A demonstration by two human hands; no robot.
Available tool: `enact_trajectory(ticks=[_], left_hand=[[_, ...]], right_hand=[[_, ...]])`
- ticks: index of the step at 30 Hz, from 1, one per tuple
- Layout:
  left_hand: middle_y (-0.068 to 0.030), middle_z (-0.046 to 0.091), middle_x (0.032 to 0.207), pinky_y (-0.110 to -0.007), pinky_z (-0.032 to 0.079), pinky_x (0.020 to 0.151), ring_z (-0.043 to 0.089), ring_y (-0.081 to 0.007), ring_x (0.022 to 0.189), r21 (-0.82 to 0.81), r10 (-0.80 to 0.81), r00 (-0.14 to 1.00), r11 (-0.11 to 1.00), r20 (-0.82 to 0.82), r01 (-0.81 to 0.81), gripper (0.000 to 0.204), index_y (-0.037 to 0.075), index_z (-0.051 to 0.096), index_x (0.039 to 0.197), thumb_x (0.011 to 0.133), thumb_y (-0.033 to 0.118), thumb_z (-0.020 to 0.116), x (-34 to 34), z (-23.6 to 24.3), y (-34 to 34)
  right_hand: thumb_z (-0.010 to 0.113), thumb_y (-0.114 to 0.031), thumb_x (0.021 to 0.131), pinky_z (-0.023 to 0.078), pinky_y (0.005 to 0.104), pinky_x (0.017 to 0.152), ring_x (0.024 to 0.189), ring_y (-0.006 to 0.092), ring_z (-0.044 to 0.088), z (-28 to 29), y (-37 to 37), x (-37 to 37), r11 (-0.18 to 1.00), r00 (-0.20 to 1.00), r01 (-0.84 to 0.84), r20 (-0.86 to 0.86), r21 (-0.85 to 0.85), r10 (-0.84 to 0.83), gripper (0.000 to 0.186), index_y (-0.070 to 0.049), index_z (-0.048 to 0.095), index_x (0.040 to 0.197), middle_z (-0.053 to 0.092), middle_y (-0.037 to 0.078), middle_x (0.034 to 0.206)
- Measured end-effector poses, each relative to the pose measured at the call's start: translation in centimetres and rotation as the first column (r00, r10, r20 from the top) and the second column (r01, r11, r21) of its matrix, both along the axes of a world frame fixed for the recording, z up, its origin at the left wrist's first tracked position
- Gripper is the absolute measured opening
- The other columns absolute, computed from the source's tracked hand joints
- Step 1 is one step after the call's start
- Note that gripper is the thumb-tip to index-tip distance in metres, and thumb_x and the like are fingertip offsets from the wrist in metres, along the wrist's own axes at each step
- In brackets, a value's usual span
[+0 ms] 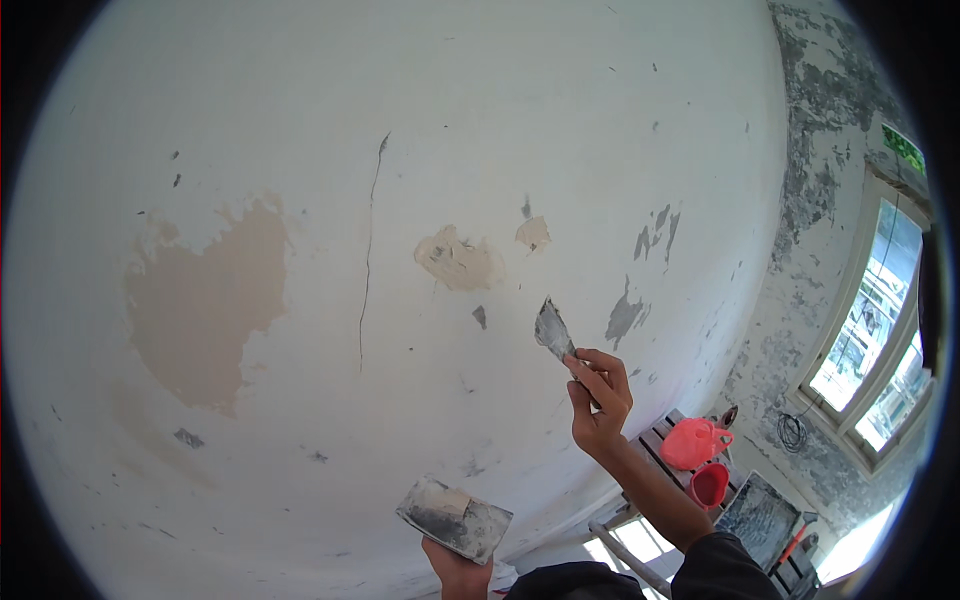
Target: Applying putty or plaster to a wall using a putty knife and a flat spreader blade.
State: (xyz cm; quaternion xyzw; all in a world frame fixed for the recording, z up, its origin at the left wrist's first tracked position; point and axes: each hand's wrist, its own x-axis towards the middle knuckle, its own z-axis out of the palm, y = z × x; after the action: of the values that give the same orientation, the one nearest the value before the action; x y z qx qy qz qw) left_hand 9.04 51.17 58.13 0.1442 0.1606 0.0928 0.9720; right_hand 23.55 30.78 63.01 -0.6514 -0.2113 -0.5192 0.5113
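Left grip (460, 575) clasps plate (455, 518), right grip (604, 402) pinches scraper (552, 328); window (858, 350) flanks patched white wall (480, 110).

Left fingers hidden behind plate (452, 517)

This was a room in a building under repair, to judge by the white wall (290, 90) with its beige filler patches (210, 310), grey chips and long vertical crack (368, 250). The side wall (815, 150) was flaking badly around a framed window (884, 275). A smeared putty knife (552, 327), a filler-coated plate (446, 508) and a red tub (700, 492) also marked it as a plastering site.
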Motion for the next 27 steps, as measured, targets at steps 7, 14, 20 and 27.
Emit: enact_trajectory(ticks=[7, 14, 20, 27], left_hand=[[-0.0083, 0.064, 0.113, -0.043, 0.053, 0.088, 0.064, -0.0271, 0.104, 0.065, 0.079, 0.973, 0.993, 0.218, -0.096, 0.036, 0.008, 0.056, 0.123, 0.098, 0.028, 0.040, 3.4, 5.8, -4.4], [-0.0151, 0.063, 0.115, -0.045, 0.051, 0.092, 0.063, -0.0291, 0.108, -0.051, -0.281, 0.937, 0.954, 0.208, 0.297, 0.041, 0.003, 0.055, 0.123, 0.097, 0.031, 0.043, 0.8, 3.9, -6.4], [-0.0169, 0.064, 0.116, -0.048, 0.052, 0.090, 0.063, -0.0312, 0.107, 0.545, -0.139, 0.988, 0.824, -0.066, 0.152, 0.042, 0.002, 0.056, 0.123, 0.098, 0.033, 0.044, -2.0, 7.5, -8.6], [-0.0180, 0.065, 0.115, -0.050, 0.053, 0.088, 0.064, -0.0340, 0.104, -0.302, -0.271, 0.927, 0.889, 0.259, 0.344, 0.040, 0.002, 0.057, 0.123, 0.098, 0.031, 0.044, -2.1, 4.7, -7.0]], right_hand=[[0.057, -0.011, 0.092, 0.037, 0.0267, 0.053, 0.066, 0.0140, 0.054, 2.4, -1.4, -5.8, 0.347, 0.422, -0.598, -0.085, 0.723, 0.903, 0.045, 0.007, 0.050, 0.133, 0.063, 0.011, 0.103], [0.066, -0.010, 0.088, 0.046, 0.0280, 0.064, 0.077, 0.0188, 0.060, -1.6, -3.6, -5.8, 0.523, 0.487, -0.789, -0.190, 0.321, 0.852, 0.034, 0.001, 0.063, 0.120, 0.064, 0.014, 0.099], [0.066, 0.006, 0.075, 0.050, 0.0285, 0.069, 0.081, 0.0206, 0.063, -1.2, -3.0, -6.9, 0.676, 0.665, -0.737, -0.172, 0.009, 0.727, 0.032, 0.000, 0.072, 0.106, 0.065, 0.015, 0.099], [0.070, 0.017, 0.064, 0.053, 0.0284, 0.067, 0.080, 0.0207, 0.064, -4.7, -2.2, -8.7, 0.759, 0.753, -0.650, -0.157, -0.025, 0.640, 0.042, -0.004, 0.075, 0.099, 0.063, 0.010, 0.089]])
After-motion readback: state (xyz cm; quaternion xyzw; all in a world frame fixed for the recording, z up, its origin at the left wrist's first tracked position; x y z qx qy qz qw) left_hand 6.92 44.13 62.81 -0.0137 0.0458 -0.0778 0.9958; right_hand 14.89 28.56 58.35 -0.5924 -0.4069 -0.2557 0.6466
